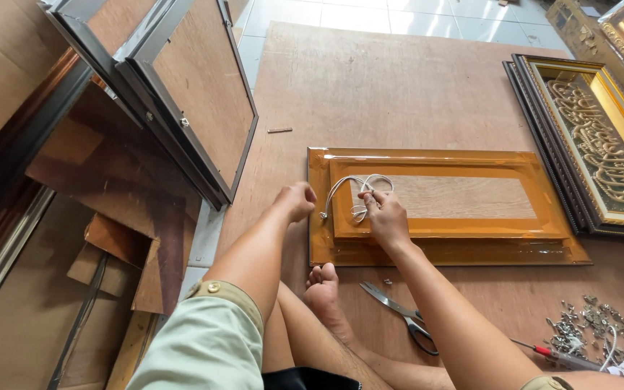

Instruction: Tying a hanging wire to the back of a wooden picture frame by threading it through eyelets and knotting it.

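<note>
A wide brown board [399, 79] covers the floor across the middle of the frame, and a stack of dark-edged frames turned backside out [182, 94] leans at the upper left. At the right edge lies a gold ornamental frame [601, 144] with raised gilt scrollwork. In the centre, flat on the board, rests an orange-wrapped picture frame [464, 217], its wooden back panel facing up. Scissors [399, 314] lie below it, beside a bare foot [323, 289], and a pile of small metal hardware [590, 325] sits in the lower right corner. On the wrapped frame's left end lies a white cord [359, 191], looped. The right hand [383, 215] is curled closed, pinching the cord; the left hand [296, 201] is loosely fisted at the frame's left edge, gripping the cord's other end.
</note>
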